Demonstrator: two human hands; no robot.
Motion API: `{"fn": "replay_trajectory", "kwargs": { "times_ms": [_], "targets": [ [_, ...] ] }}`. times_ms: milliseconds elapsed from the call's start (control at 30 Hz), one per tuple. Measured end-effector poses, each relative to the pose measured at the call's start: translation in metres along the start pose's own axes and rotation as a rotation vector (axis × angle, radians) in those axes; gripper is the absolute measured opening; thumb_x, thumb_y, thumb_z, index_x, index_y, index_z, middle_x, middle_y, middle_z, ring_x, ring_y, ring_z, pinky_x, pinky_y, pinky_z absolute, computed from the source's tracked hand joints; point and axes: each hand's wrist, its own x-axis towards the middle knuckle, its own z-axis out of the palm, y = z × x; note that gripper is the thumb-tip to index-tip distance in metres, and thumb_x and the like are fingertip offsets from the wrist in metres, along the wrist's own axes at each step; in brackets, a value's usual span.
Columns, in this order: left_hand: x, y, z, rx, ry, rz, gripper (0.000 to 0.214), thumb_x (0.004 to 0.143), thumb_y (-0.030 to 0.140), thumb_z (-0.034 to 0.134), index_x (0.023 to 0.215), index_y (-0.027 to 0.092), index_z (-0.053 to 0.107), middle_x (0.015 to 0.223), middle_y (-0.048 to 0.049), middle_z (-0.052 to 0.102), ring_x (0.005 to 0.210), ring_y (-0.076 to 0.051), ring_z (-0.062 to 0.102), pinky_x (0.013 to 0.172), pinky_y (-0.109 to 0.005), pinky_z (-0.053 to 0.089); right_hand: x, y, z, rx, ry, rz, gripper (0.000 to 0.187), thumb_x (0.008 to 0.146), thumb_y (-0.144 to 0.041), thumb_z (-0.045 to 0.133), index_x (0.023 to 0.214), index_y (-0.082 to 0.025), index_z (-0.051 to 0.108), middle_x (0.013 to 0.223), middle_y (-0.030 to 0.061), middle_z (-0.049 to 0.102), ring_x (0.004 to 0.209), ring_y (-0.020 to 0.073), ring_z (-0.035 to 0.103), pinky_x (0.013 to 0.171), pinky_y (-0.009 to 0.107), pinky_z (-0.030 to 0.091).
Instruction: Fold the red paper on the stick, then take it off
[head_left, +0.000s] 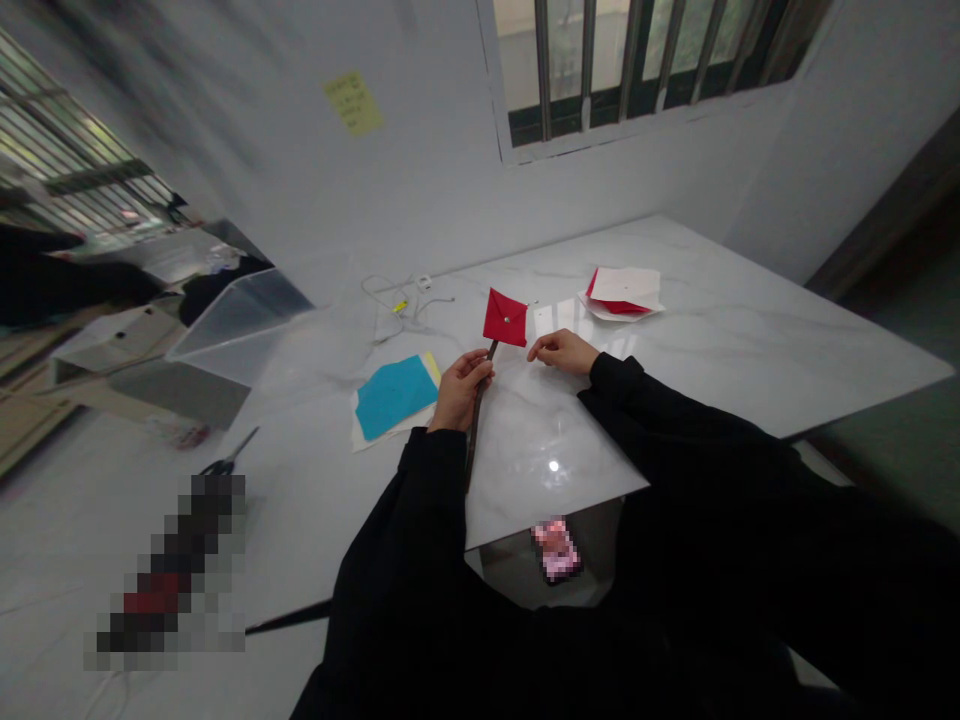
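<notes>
**A:** What's the left hand doing?

**B:** It's closed firmly around a dark stick, which runs down past the heel of the hand and tilts toward the near table edge at 6 o'clock. A red paper diamond sits at the stick's top end, just beyond the fingers, with a small pale dot at its centre.

**A:** And the right hand?

**B:** It's open, palm down, and holds nothing. Its fingertips reach toward the lower right edge of the diamond, just beside it. I can't tell whether they touch it.

**A:** Where are they on the table?

**B:** Both are over a white marble-look tabletop, near its near edge at 6 o'clock. The far edge is well ahead at 12 o'clock, and the right corner is far off at 3 o'clock.

**A:** What's close enough to get in the way?

**B:** From the diamond, a blue sheet on white paper lies at 8 o'clock, just beside the left hand. A coiled white cable is at 9 o'clock, well apart. A stack of red and white paper is at 3 o'clock, well past the right hand's fingers. Scissors lie farther out at 8 o'clock.
</notes>
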Motion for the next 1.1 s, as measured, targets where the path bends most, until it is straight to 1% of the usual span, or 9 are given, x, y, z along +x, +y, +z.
{"fn": "replay_trajectory", "kwargs": {
  "times_ms": [267,500,700,833,1100],
  "targets": [
    [0.001,-0.002,-0.001,0.014,-0.008,0.013,0.049,0.061,0.031,0.092,0.103,0.017,0.072,0.081,-0.0003,0.067,0.072,-0.011,0.061,0.068,-0.024,0.048,0.004,0.005,0.001,0.019,-0.012,-0.001,0.027,0.081,-0.021,0.059,0.092,-0.013,0.082,0.071,0.0031,0.066,0.064,0.0118,0.053,0.062,0.024,0.039],
    [0.001,-0.001,-0.002,0.017,-0.01,0.01,0.05,0.06,0.032,0.093,0.103,0.017,0.072,0.081,-0.0007,0.068,0.071,-0.011,0.06,0.067,-0.024,0.047,0.004,0.007,0.001,0.023,-0.014,-0.019,0.028,0.082,-0.022,0.058,0.093,-0.012,0.082,0.069,0.0026,0.066,0.061,0.0111,0.051,0.062,0.025,0.038],
    [0.002,-0.003,-0.002,0.02,-0.017,0.006,0.05,0.061,0.032,0.092,0.104,0.017,0.071,0.081,-0.0008,0.068,0.069,-0.01,0.059,0.066,-0.024,0.046,0.005,0.007,0.001,0.014,-0.016,-0.011,0.028,0.082,-0.021,0.058,0.093,-0.012,0.082,0.072,0.0035,0.068,0.064,0.0112,0.054,0.064,0.024,0.04],
    [0.001,-0.002,-0.002,0.029,-0.014,0.008,0.048,0.062,0.032,0.091,0.103,0.017,0.071,0.081,-0.0007,0.068,0.07,-0.01,0.059,0.067,-0.024,0.046,0.005,0.006,0.001,-0.002,-0.015,-0.021,0.028,0.082,-0.023,0.058,0.093,-0.012,0.082,0.07,0.0029,0.066,0.062,0.0108,0.052,0.062,0.024,0.038],
    [0.0,0.0,-0.001,0.029,-0.019,0.006,0.049,0.062,0.033,0.091,0.103,0.018,0.071,0.082,-0.0002,0.067,0.071,-0.01,0.059,0.068,-0.023,0.047,0.008,0.014,0.002,-0.014,-0.011,-0.035,0.028,0.082,-0.024,0.059,0.092,-0.013,0.082,0.071,0.0028,0.067,0.063,0.0112,0.052,0.063,0.025,0.039]
  ]
}}
